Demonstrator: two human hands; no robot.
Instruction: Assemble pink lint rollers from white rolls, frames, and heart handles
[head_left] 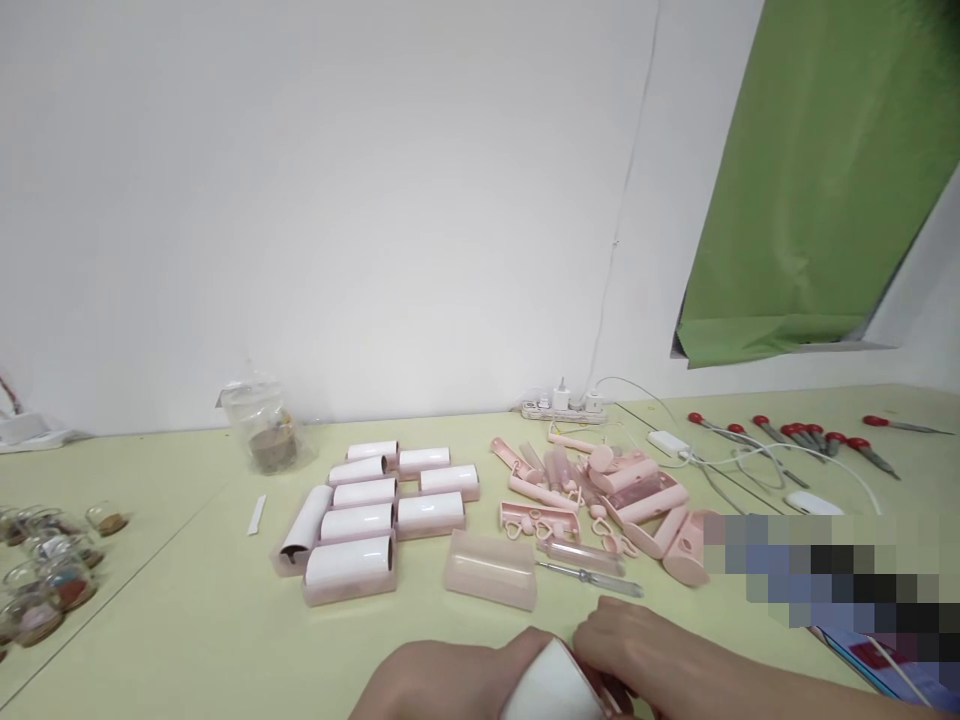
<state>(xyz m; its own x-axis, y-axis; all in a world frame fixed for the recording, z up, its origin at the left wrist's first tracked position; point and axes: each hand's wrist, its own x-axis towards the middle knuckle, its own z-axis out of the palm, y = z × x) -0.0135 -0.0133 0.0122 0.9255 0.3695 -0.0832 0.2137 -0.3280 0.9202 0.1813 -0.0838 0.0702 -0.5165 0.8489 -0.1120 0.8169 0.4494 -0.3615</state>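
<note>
At the bottom edge, my left hand (442,680) is wrapped round a white curved case (551,685), partly cut off by the frame. My right hand (630,645) has its fingers curled at the case's right end; its fingertips are mostly hidden. Just beyond my hands lies a translucent pink curved cover (491,572). To its right is a screwdriver (600,580) with a clear handle. Several similar white cases (349,565) with pink translucent bases stand grouped on the left. A pile of pink plastic parts (637,495), some heart-shaped, lies at the right.
Glass jars (64,580) stand at the far left of the yellow-green table (187,610). A plastic bag (262,430) and a power strip (562,410) are by the wall. Red-and-grey tools (810,435), white cables (795,450) and a phone-like item (877,655) lie right.
</note>
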